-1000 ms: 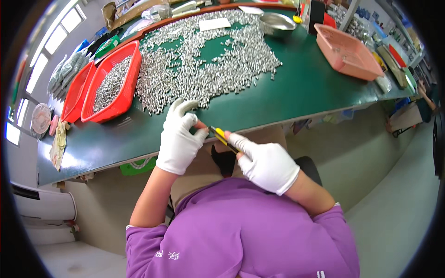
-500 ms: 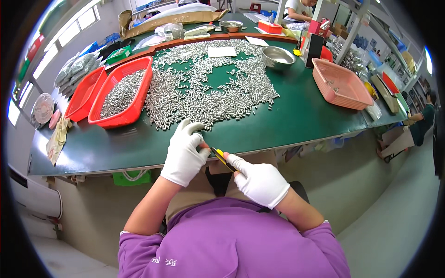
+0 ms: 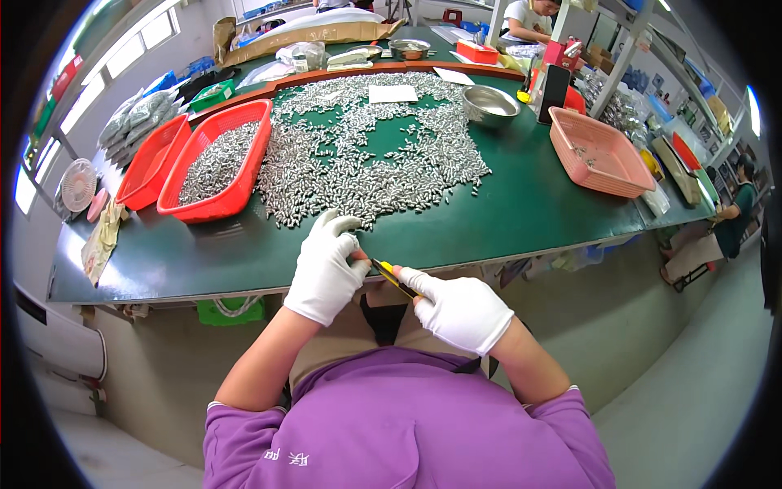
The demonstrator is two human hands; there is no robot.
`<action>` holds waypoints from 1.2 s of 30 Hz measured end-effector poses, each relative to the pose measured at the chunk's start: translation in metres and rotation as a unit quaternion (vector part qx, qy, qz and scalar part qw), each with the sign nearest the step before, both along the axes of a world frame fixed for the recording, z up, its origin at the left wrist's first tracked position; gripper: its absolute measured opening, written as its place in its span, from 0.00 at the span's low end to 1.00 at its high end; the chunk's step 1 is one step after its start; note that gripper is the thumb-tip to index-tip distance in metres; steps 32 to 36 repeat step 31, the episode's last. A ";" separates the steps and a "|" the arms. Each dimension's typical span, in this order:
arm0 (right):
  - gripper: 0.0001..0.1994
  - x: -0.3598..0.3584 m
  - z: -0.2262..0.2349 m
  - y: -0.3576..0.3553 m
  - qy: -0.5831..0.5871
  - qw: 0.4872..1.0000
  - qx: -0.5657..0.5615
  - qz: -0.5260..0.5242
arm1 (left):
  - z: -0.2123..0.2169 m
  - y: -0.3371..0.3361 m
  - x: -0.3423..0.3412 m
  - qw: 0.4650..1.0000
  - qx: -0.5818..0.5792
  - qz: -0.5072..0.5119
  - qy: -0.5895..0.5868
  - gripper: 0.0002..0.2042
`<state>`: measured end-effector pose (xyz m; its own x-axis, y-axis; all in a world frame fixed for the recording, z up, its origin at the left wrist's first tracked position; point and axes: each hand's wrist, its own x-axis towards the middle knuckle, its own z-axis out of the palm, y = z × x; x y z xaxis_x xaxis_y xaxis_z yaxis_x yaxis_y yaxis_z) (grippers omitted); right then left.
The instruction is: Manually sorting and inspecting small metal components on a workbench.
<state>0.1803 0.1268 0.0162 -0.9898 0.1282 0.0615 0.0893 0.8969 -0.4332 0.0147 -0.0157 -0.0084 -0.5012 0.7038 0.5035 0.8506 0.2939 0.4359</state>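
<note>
My right hand, in a white glove with bare fingertips, grips a yellow and black utility knife. The knife's tip points up and left, toward the fingers of my left hand. That gloved hand is held at the table's front edge, thumb and fingers pinched together. Whatever it pinches is too small to make out. Just beyond it, many small silvery metal parts lie spread over the green tabletop. A white card rests on their far side.
At the left, a red basket holds more metal parts, beside another red basket. A steel bowl, a phone and a pink basket stand to the right. One person sits at the back; another is far right.
The knife and my right hand have shifted very slightly. My left hand keeps its pinch in nearly the same place. The view has tilted a little.
</note>
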 end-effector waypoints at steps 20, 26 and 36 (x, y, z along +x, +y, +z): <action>0.25 0.008 -0.014 -0.012 0.038 0.998 -0.018 -0.040 | 0.001 0.000 0.003 1.000 0.021 0.000 0.001 0.07; 0.24 0.012 -0.023 -0.019 0.079 0.994 -0.021 -0.073 | -0.003 -0.002 0.007 0.999 0.041 0.005 0.022 0.07; 0.24 0.008 -0.014 -0.014 0.052 0.995 -0.011 -0.081 | -0.008 -0.002 0.004 0.999 0.038 0.022 -0.005 0.07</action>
